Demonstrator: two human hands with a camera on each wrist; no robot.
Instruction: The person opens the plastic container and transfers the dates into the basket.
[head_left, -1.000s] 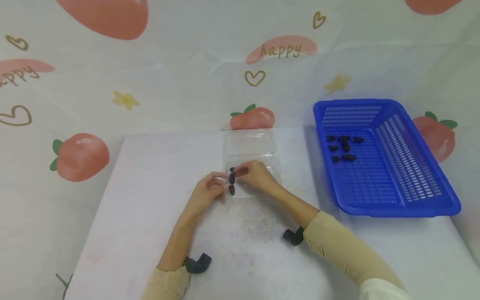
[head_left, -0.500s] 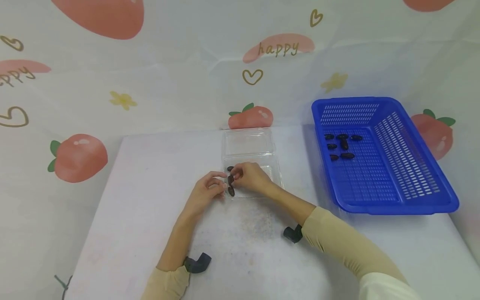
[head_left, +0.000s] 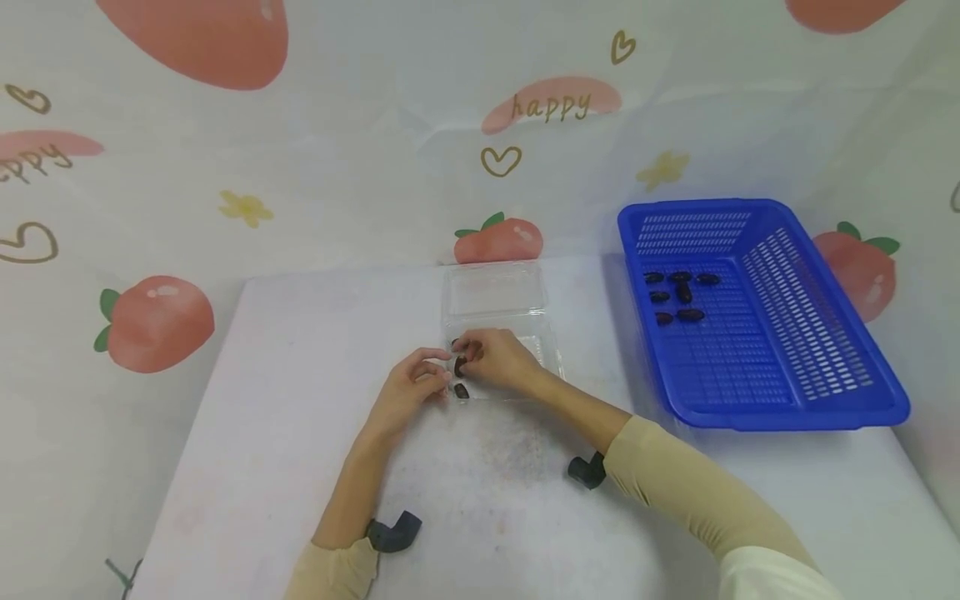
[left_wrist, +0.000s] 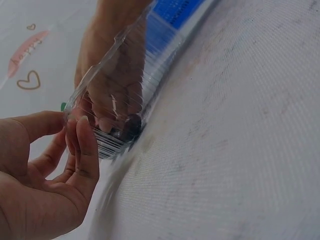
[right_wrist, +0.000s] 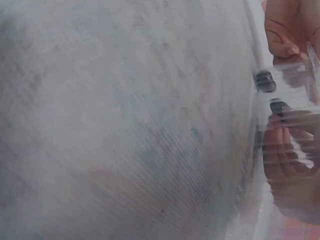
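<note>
A clear plastic clamshell box [head_left: 495, 290] lies on the table with its lid folded back. My left hand [head_left: 411, 385] pinches its left rim; the left wrist view shows thumb and fingers of the left hand [left_wrist: 60, 170] at the plastic edge. Inside the box my right hand [head_left: 501, 360] holds a dark brown date [head_left: 459, 367] by its fingertips, near the left wall. Another date [head_left: 461, 391] lies just in front of it, and a third [head_left: 454, 343] is mostly hidden behind the right fingers. In the right wrist view the right hand [right_wrist: 290, 175] shows through the plastic.
To the right stands a blue plastic basket [head_left: 780, 417] with several dates [head_left: 690, 315] at its left side. Dark bent wrist mounts [head_left: 395, 532] sit on both forearms. A printed cloth [head_left: 360, 167] hangs behind the white table [head_left: 300, 350].
The right hand has moved slightly left and nearer, from the far date to the middle one. The nearest date has shifted a little and tilted. The left hand stays at the rim.
</note>
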